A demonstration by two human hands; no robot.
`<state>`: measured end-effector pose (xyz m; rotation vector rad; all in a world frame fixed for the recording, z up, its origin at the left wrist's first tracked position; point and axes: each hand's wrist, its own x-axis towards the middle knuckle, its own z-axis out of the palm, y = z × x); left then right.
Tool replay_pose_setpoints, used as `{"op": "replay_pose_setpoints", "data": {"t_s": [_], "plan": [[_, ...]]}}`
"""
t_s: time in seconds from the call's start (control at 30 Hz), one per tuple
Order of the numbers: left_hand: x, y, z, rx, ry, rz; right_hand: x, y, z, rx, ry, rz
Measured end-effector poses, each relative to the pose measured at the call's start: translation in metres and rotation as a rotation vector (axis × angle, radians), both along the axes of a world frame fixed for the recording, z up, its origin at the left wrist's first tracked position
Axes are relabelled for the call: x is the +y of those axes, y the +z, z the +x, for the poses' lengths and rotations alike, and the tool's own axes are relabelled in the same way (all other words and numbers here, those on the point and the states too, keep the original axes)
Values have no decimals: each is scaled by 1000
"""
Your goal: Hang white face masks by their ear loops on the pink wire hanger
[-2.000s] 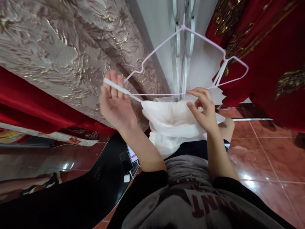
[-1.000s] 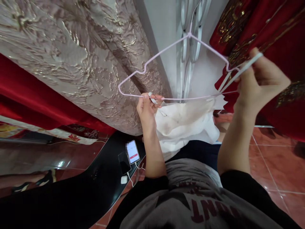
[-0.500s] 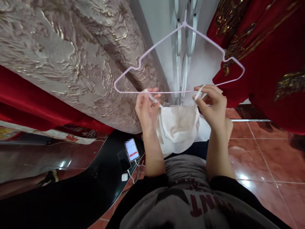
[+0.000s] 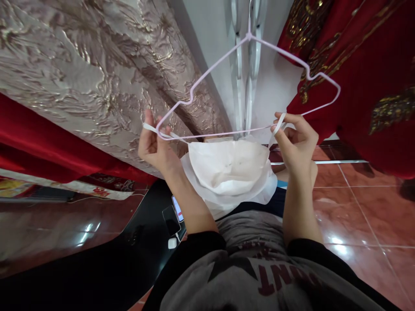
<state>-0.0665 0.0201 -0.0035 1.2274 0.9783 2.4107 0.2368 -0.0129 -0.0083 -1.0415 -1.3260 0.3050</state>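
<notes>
A thin pale pink wire hanger (image 4: pixel 207 71) hangs in front of me from a white metal rack (image 4: pixel 243 65). Below its bottom bar droops a white strappy garment (image 4: pixel 227 168). My left hand (image 4: pixel 154 144) pinches the garment's left strap (image 4: pixel 162 133) at the hanger's left corner. My right hand (image 4: pixel 296 142) holds the right strap (image 4: pixel 278 123) just under the bottom bar, near the right end. Both straps are pulled taut and apart.
A beige and gold embroidered garment (image 4: pixel 81 73) hangs at the left, red and gold garments (image 4: pixel 363 82) at the right. A black seat (image 4: pixel 129 255) beside my left carries phones (image 4: pixel 173 216) and a charger (image 4: pixel 172 242). The floor is glossy red tile (image 4: pixel 363 207).
My left hand has moved left from the middle of the bar to the hanger's left corner, drawing its strap out. The garment has spread wider. My right hand has stayed near the right end.
</notes>
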Motion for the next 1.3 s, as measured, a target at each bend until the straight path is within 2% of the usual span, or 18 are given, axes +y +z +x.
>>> {"op": "replay_pose_setpoints", "data": {"t_s": [0.17, 0.27, 0.37, 0.57, 0.63, 0.7, 0.8, 0.93, 1.0, 1.07, 1.17, 1.3], "plan": [[-6, -14, -9, 77, -18, 17, -1, -2, 4, 6, 35, -23], [-6, -9, -8, 43, -48, -12, -1, -3, 5, 27, 62, -34], [-3, 14, -1, 106, -145, -64, 0, -2, 4, 5, 65, -23], [7, 74, 7, 448, -255, -176, 1, 0, 3, -50, 51, -8], [11, 86, 8, 538, -310, -261, 1, 0, 4, -81, 56, -7], [16, 89, 8, 613, -355, -309, 2, -1, 6, -97, 53, -7], [21, 73, 6, 523, -310, -315, 0, -1, 6, -95, 60, -16], [18, 26, 14, 44, -200, -370, -4, 3, 1, -99, 75, -27], [13, 4, 28, -142, -254, -391, -5, 4, -4, -105, 69, -37], [7, -11, 47, -148, -375, -405, -5, 3, -8, -131, 68, -47], [3, -17, 70, -154, -465, -368, -5, -6, -6, -110, -45, 38], [-1, -12, 74, -203, -438, -325, 4, -18, 26, 92, -423, 261]]}}
